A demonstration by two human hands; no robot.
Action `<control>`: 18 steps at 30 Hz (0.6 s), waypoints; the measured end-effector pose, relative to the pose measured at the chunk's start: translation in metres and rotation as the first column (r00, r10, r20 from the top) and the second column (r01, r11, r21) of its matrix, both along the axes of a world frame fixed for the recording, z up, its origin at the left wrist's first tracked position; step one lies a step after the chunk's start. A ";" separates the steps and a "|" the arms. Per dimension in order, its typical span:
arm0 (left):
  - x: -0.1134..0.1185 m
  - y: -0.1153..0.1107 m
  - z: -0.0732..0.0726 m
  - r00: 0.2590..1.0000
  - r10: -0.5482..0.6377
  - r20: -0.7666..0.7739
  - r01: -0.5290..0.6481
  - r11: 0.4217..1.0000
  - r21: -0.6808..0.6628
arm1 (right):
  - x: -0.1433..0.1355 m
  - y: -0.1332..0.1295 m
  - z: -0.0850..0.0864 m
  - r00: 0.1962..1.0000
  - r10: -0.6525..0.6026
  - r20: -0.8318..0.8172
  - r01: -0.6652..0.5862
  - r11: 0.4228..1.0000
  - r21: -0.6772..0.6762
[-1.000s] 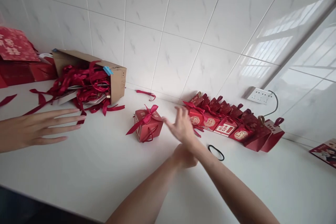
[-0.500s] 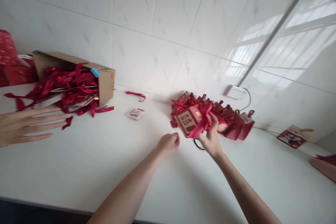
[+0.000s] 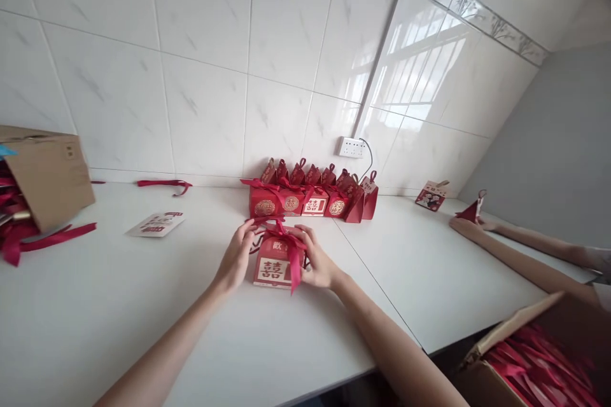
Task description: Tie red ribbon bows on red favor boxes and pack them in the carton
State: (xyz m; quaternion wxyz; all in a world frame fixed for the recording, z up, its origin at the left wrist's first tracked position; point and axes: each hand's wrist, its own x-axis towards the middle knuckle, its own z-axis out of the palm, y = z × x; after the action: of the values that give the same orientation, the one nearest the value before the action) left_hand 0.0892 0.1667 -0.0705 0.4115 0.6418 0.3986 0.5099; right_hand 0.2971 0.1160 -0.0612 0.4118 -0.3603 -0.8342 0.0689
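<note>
A red gift box (image 3: pixel 273 270) with a cream label and a bright red ribbon bow stands upright on the white table. My right hand (image 3: pixel 317 261) grips its right side near the bow. On the other side, my left hand (image 3: pixel 235 259) has its fingers curled at the upper left edge, by a dark looped handle and a ribbon end. What exactly those left fingertips pinch is partly hidden. Just behind stands a row of similar red boxes (image 3: pixel 292 202) with bows and loop handles.
At left lie a cardboard box (image 3: pixel 55 181) of red ribbons, a loose ribbon (image 3: pixel 162 183) and a printed card (image 3: pixel 156 225). Another person's hands (image 3: pixel 470 227) hold a red piece at right. An open carton (image 3: pixel 496 362) of ribbons sits lower right; a socket (image 3: pixel 352 147) is on the wall.
The view has turned right. My right hand has brought the gift box down from in front of the row to the table before me. My left hand has moved from beside it onto its left side.
</note>
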 end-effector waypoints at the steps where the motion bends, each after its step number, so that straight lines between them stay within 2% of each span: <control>1: 0.001 0.000 0.000 0.998 -0.045 0.034 0.047 0.998 -0.040 | -0.001 0.001 0.000 1.000 0.019 0.025 -0.017 0.999 -0.052; 5: 0.001 -0.003 0.000 0.972 -0.234 0.035 0.236 0.969 -0.074 | 0.002 -0.002 -0.003 1.000 -0.020 -0.015 0.019 0.995 -0.098; 8: -0.002 -0.007 0.002 0.973 -0.231 0.013 0.231 0.972 -0.030 | 0.004 -0.005 -0.004 0.994 0.004 -0.105 -0.017 0.992 -0.122; 13: -0.009 -0.007 0.006 0.973 -0.220 -0.076 0.230 0.960 0.162 | -0.004 -0.007 -0.002 0.966 0.081 -0.244 -0.127 0.976 -0.179; 15: -0.012 -0.006 0.006 0.971 -0.209 -0.114 0.229 0.952 0.202 | -0.005 -0.007 -0.002 0.936 0.114 -0.333 -0.192 0.958 -0.212; 18: -0.014 -0.005 0.006 0.967 -0.200 -0.155 0.234 0.942 0.240 | -0.003 -0.007 -0.002 0.850 0.157 -0.503 -0.322 0.910 -0.262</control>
State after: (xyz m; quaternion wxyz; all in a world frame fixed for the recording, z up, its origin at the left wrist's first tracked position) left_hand 0.0748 0.1621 -0.0643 0.3524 0.7610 0.2816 0.4663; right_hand 0.2941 0.1085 -0.0629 0.5222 -0.2891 -0.7234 0.3471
